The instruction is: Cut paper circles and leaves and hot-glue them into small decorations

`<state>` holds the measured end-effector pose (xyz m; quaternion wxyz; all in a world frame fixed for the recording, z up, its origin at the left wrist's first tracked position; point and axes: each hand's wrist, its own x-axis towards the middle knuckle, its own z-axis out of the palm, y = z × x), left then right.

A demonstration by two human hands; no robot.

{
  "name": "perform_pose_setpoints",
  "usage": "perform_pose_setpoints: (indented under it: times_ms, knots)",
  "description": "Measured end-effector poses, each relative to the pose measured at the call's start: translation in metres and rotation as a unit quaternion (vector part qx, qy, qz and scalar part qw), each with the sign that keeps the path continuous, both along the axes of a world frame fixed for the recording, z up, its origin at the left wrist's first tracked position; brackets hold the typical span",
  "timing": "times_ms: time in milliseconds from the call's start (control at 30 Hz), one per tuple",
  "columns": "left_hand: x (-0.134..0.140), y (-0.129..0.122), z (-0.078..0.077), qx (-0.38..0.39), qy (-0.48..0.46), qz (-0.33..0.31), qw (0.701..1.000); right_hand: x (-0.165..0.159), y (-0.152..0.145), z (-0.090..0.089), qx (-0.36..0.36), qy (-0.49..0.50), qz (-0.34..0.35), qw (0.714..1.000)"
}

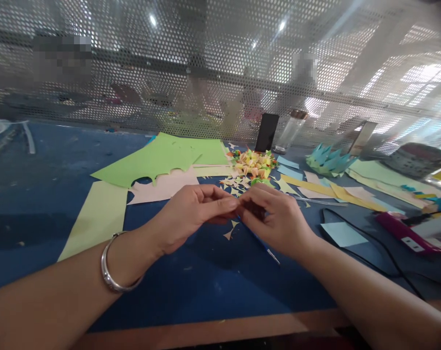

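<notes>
Left hand (pixel 191 214) and right hand (pixel 278 218) meet mid-frame, fingertips pinched together; what they pinch, if anything, is hidden.
Work this fine probably wants light, even fingertip pressure and steady wrists. Just below lie paper scraps (pixel 228 235); a blue tool (pixel 261 241) slants under the right hand, metal end toward lower right; the paper pile (pixel 255 163) sits beyond, above centre. Open room spreads across the lower middle of the table (pixel 191 291), down to its brown edge (pixel 205 328); sheets (pixel 96 214) crowd the left, a cable (pixel 384 253) loops at right.
</notes>
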<state>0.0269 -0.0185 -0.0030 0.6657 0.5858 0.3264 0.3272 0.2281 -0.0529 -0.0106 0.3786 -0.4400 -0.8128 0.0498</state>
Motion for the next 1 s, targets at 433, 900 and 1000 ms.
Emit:
perform_pose_setpoints:
  times_ms: [433, 900, 1000]
  knots:
    - [-0.0003, 0.0003, -0.0033, 0.111, 0.054, 0.022, 0.992, -0.0011, 0.001, 0.0007, -0.025, 0.037, -0.009, 0.999]
    - [-0.0028, 0.0041, -0.0036, 0.159, 0.073, 0.02, 0.984, 0.0015, 0.0043, -0.0012, -0.058, 0.068, 0.014, 0.996]
    - [-0.0053, 0.0046, -0.0023, 0.192, 0.113, -0.002, 0.975, 0.0026, 0.0043, -0.0004, -0.068, 0.048, 0.025, 0.996]
